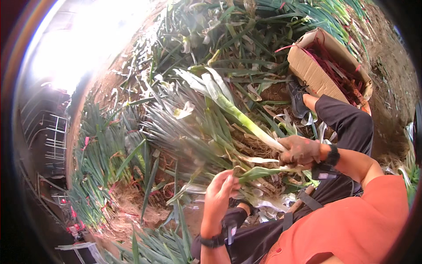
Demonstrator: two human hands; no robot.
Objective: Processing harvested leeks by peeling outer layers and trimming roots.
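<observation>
My right hand [300, 152], in a brown work glove, is closed around the pale lower end of a long green onion [239, 115]. Its white stalk points up and left, and its broad leaves spread over the pile. My bare left hand [220, 188] has its fingers bent together at the tip of a loose green leaf [260, 174], which stretches across to just under the gloved hand. Whether that leaf still joins the held stalk is hidden by the glove. Beyond both hands lies a thick heap of green onions [184, 125], roots toward me.
A cardboard box [310, 72] of reddish strips stands at the upper right, beside my shoe [298, 97]. Tied onion bundles [103, 154] lie on the left, more [334, 20] at the upper right. Stripped leaves litter the ground. A metal frame [56, 136] is at the far left.
</observation>
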